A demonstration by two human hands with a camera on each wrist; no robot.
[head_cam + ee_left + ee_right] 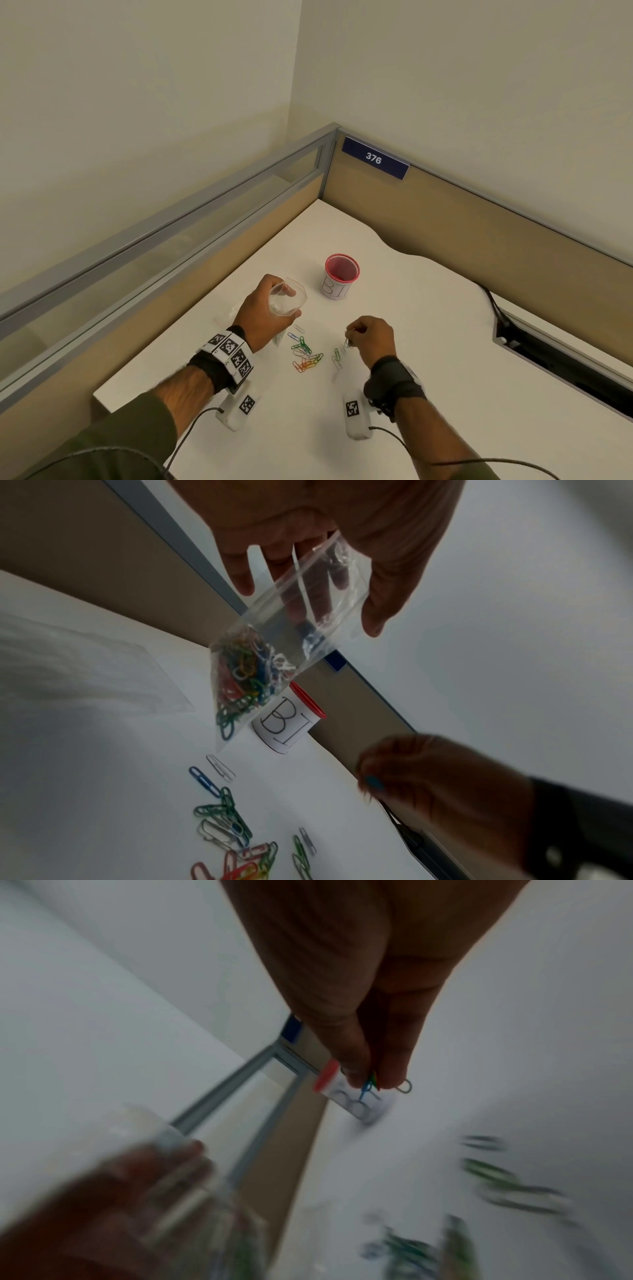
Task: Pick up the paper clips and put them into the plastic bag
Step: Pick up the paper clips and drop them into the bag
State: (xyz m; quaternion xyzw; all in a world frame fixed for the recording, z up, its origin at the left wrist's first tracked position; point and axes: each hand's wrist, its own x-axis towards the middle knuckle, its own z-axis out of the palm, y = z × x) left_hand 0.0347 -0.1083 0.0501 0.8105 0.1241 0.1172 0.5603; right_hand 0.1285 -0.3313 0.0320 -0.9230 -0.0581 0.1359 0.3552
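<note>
My left hand (270,308) holds a clear plastic bag (287,298) above the white table, its mouth spread open. In the left wrist view the bag (291,631) hangs down with many coloured paper clips (243,680) in its bottom. My right hand (368,334) hovers right of it and pinches a few paper clips (348,342) between thumb and fingers; the right wrist view shows them (371,1085) at the fingertips. A loose pile of coloured clips (306,356) lies on the table between the hands, with a few more (336,358) under the right hand.
A red-rimmed cup (340,277) with a white label stands behind the clips. A second flat clear bag (85,669) lies on the table at the left. Partition walls (479,219) close the desk at the back and left; a cable slot (561,356) runs along the right.
</note>
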